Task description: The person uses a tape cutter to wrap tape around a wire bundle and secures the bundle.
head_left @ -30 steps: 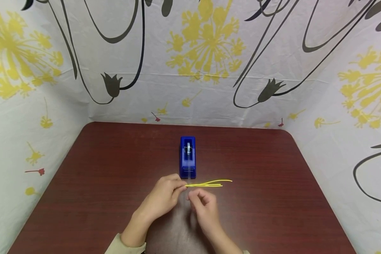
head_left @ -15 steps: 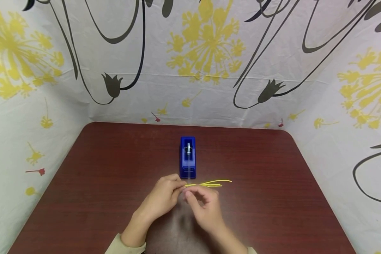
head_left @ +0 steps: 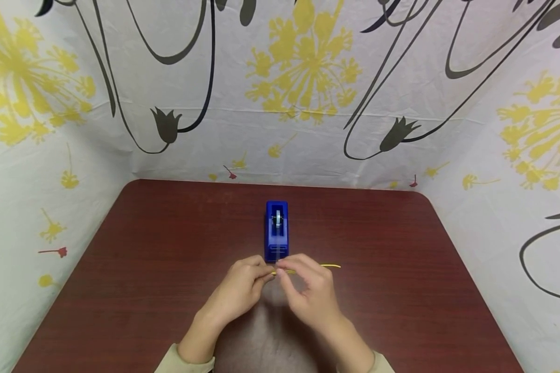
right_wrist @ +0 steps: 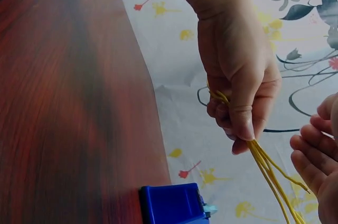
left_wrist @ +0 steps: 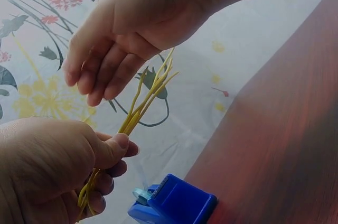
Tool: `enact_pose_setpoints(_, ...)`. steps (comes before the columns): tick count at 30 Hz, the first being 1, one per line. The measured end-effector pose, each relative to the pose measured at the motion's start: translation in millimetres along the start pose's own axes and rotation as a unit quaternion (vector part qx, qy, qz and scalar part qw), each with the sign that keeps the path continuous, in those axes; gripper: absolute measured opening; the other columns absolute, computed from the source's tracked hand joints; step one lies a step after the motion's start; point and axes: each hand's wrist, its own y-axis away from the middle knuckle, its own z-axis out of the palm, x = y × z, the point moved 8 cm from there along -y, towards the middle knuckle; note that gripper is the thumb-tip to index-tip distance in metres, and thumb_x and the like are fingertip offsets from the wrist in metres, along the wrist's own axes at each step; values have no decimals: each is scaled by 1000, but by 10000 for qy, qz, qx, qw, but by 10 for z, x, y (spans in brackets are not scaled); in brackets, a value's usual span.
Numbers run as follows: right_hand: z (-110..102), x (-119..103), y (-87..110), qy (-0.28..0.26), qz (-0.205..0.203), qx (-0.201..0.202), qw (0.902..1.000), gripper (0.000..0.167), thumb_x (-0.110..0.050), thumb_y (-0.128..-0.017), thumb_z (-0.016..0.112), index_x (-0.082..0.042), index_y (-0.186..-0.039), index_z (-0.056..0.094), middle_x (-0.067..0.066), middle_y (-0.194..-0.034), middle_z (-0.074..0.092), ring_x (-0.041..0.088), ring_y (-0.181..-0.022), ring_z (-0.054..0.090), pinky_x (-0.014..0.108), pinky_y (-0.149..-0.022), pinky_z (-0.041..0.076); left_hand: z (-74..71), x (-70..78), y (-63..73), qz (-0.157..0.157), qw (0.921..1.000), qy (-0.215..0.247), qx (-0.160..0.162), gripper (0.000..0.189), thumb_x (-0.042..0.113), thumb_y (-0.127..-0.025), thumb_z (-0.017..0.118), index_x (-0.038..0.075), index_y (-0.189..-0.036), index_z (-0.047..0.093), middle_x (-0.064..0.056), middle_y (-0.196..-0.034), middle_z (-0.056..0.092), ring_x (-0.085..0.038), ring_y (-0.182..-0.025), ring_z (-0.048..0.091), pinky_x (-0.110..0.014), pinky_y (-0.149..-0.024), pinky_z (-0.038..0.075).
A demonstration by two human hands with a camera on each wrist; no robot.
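Note:
My left hand (head_left: pixel 240 287) grips a bundle of thin yellow wires (left_wrist: pixel 138 112) between thumb and fingers. Their loose ends fan out past the thumb, and bent ends show below the curled fingers in the left wrist view. My right hand (head_left: pixel 312 290) hovers just beside the bundle, its thumb and forefinger close to the left fingertips, hiding much of the wires in the head view. In the right wrist view the right fingers (right_wrist: pixel 311 145) are loosely bent with nothing seen in them. Just beyond both hands stands a blue tape dispenser (head_left: pixel 277 248) with a roll of clear tape.
The dark red wooden table (head_left: pixel 191 223) has rounded far corners. A white cloth (head_left: pixel 242 67) printed with yellow and grey flowers hangs around its back and sides.
My right hand has moved forward and slightly right, from below the wires to over them, close to the dispenser's front. The left hand has kept its place and grip.

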Motion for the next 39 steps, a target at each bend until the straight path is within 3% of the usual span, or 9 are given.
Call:
enact_pose_setpoints(6, 64, 22, 14, 173, 6, -451, 9988, 10, 1, -90, 69, 0, -99, 74, 8, -96, 72, 20, -83, 72, 24, -77, 57, 8, -2, 5, -47, 9999, -92, -35, 15, 3, -92, 72, 5, -105, 79, 9, -76, 57, -1, -64, 46, -18, -56, 43)
enact_pose_setpoints(10, 80, 42, 31, 618, -63, -725, 9954, 8, -2, -91, 71, 0, -98, 74, 7, -96, 73, 20, -85, 72, 24, -78, 57, 6, 8, 9, 76, 9999, -62, 50, 14, 3, -90, 74, 5, -103, 80, 8, -75, 56, -1, -63, 46, -17, -55, 42)
enact_pose_setpoints(15, 73, 119, 35, 1339, 115, -1159, 9841, 9, -8, -87, 76, -3, -95, 76, 3, -91, 74, 16, -84, 71, 37, -86, 57, -11, 20, 11, 189, 9997, -44, 146, 13, 0, -88, 75, 5, -99, 79, 8, -74, 54, -1, -62, 45, -17, -54, 41)
enact_pose_setpoints(20, 84, 205, 55, 1734, 390, -1652, 9701, 6, -12, -90, 75, -8, -93, 76, 0, -88, 75, 14, -83, 71, 46, -94, 53, -17, 15, 13, 134, 9998, -17, 125, 13, 0, -88, 75, 5, -99, 80, 7, -76, 56, -2, -63, 46, -17, -55, 42)
enact_pose_setpoints(25, 126, 263, 92, 2037, 569, -2120, 9541, 8, -14, -94, 71, -13, -87, 75, -5, -80, 73, 9, -74, 69, 42, -86, 55, -13, 2, 15, 71, 9999, -28, 136, 14, 0, -87, 77, 6, -98, 80, 7, -77, 57, -2, -65, 48, -18, -57, 44)
enact_pose_setpoints(32, 148, 355, 155, 2025, 1220, -2642, 9351, 12, -17, -96, 70, -14, -86, 75, -14, -64, 52, 0, -54, 40, 29, -59, 47, 12, -4, 25, 77, 9996, -240, 93, 15, -1, -85, 78, 4, -100, 80, 6, -79, 59, -4, -69, 54, -19, -62, 48)
enact_pose_setpoints(36, 159, 406, 193, 1802, 1547, -2814, 9297, 11, -17, -97, 69, -13, -92, 77, -14, -66, 47, 1, -54, 37, 22, -50, 38, 18, -6, 30, 74, 9995, -293, 94, 16, 0, -85, 79, 3, -100, 80, 6, -79, 59, -5, -70, 55, -19, -62, 48)
enact_pose_setpoints(39, 165, 423, 205, 1781, 1576, -2779, 9307, 9, -17, -97, 69, -14, -92, 77, -13, -70, 54, 1, -59, 44, 24, -54, 43, 14, -8, 31, 52, 9995, -285, 109, 16, 0, -84, 79, 3, -101, 80, 5, -79, 59, -5, -70, 55, -19, -62, 48)
